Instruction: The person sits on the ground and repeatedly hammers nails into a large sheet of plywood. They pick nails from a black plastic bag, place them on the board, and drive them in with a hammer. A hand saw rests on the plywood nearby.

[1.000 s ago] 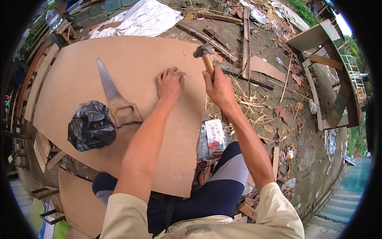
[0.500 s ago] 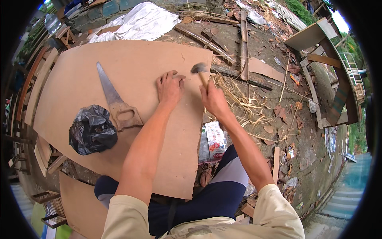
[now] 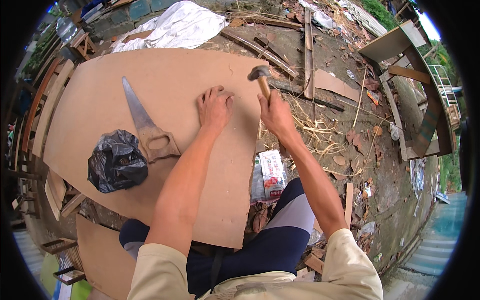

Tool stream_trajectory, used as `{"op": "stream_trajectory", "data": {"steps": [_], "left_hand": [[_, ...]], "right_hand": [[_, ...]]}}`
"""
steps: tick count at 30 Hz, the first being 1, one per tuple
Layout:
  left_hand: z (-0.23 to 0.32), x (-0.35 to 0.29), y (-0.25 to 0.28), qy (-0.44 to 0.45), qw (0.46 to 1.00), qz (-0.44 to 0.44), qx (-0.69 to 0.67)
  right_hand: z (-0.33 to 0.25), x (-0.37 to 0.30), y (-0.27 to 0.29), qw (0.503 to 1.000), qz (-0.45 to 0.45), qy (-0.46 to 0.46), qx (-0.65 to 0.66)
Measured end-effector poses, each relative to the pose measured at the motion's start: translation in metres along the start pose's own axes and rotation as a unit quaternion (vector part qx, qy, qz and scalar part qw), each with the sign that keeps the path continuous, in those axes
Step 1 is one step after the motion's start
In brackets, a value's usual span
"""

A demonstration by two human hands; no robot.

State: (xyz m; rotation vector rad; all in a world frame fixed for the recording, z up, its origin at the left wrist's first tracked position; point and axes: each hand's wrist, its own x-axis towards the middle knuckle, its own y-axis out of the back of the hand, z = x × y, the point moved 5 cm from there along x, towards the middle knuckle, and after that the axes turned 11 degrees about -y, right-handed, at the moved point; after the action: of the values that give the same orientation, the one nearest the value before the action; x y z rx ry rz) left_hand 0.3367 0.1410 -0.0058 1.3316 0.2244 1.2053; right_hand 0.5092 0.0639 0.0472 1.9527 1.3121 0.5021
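A large brown sheet of board (image 3: 165, 70) lies in front of me. My left hand (image 3: 215, 107) rests on it near the right edge, its fingers bent down onto the surface and the thumb apart from them. My right hand (image 3: 277, 116) is closed round the wooden handle of a hammer (image 3: 259, 73), raised beside the board's right edge with its dark metal head upward. Small shiny specks, perhaps nail heads, dot the board right of my left arm. A handsaw (image 3: 145, 122) with a wooden handle lies left of that arm, beside a crumpled black plastic bag (image 3: 118, 161).
Wood strips (image 3: 308, 55), dry leaves and straw (image 3: 315, 125) litter the ground at right. A printed plastic packet (image 3: 271, 175) lies by my knee. White cloth (image 3: 172, 27) is spread beyond the board. A wooden frame structure (image 3: 425, 95) stands at far right.
My right hand has lifted the hammer up and slightly to the right, away from the board. My left hand has stayed in nearly the same place.
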Motion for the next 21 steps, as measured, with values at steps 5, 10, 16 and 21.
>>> {"op": "stream_trajectory", "data": {"steps": [5,10,16,21], "left_hand": [[0.003,0.004,-0.003,-0.002,1.0,-0.005,0.001],[-0.006,-0.003,-0.001,0.01,1.0,-0.022,0.017],[0.003,0.005,-0.001,-0.004,1.0,-0.002,0.005],[0.002,0.001,0.002,-0.019,1.0,0.004,0.021]], "right_hand": [[0.024,0.002,-0.02,0.998,0.003,0.043,-0.051],[-0.002,0.001,0.0,1.0,-0.004,-0.015,-0.009],[0.016,0.006,-0.019,0.995,-0.03,0.047,-0.081],[0.0,-0.008,-0.011,0.999,0.007,0.025,0.041]]}}
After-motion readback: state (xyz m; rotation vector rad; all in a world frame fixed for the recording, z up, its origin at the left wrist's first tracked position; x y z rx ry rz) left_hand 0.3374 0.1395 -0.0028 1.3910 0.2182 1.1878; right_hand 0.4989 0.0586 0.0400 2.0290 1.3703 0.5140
